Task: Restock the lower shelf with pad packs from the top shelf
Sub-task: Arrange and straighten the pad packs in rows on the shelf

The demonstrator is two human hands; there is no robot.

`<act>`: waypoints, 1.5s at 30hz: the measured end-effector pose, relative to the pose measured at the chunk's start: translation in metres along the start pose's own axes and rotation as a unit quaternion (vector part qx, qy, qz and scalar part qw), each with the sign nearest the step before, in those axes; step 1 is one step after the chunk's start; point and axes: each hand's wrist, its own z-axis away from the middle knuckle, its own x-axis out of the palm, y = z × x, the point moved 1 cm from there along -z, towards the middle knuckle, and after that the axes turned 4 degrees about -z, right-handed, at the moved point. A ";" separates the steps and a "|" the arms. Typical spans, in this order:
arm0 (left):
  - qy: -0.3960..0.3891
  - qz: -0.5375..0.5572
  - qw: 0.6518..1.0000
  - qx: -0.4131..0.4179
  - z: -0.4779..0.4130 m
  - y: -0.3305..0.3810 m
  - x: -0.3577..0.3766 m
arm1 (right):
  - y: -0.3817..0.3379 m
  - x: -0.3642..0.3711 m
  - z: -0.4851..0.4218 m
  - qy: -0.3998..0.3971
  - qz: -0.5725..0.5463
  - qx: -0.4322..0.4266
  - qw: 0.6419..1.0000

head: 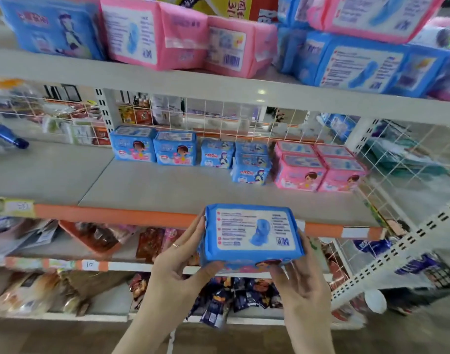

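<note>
I hold a blue pad pack [252, 233] with its printed white back facing up, just in front of the lower shelf [152, 190] and its orange edge strip. My left hand [177, 261] grips its left side, thumb under the near edge. My right hand [300, 282] grips its right near corner. On the lower shelf stand blue packs [154, 148], smaller blue packs [249, 162] and pink packs [318, 169] at the back. The top shelf [218, 85] carries pink packs [172, 39] and blue packs [359, 65].
A white wire grid [397, 159] closes the lower shelf's back and right side. A bare stretch of shelf lies in front of the packs. Snack bags [234, 295] fill the shelves below. A blue tube [6, 139] lies on the neighbouring bay at left.
</note>
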 end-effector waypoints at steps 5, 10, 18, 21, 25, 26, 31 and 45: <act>0.029 -0.017 0.999 -0.039 0.006 0.011 0.022 | -0.003 -0.027 -0.005 -0.015 0.029 -0.012 0.999; 0.081 -0.046 0.992 -0.085 0.014 0.013 0.029 | -0.001 -0.037 -0.011 -0.045 0.027 0.016 0.999; 0.148 -0.074 0.977 -0.132 0.036 0.020 0.008 | 0.009 -0.015 -0.011 -0.109 0.017 0.067 0.992; 0.167 -0.066 0.974 -0.137 0.039 0.020 -0.001 | 0.003 -0.006 -0.009 -0.127 0.032 0.063 0.989; 0.178 -0.063 0.970 -0.151 0.035 0.014 -0.021 | -0.001 0.011 -0.008 -0.126 0.069 0.051 0.988; 0.179 -0.064 0.970 -0.154 0.034 0.011 -0.028 | -0.001 0.017 -0.008 -0.123 0.077 0.048 0.988; 0.148 -0.065 0.974 -0.157 0.025 0.000 -0.083 | 0.005 0.069 -0.002 -0.112 0.093 0.030 0.989; 0.209 -0.081 0.961 -0.165 0.016 -0.022 -0.272 | 0.037 0.259 0.039 -0.159 0.096 0.017 0.982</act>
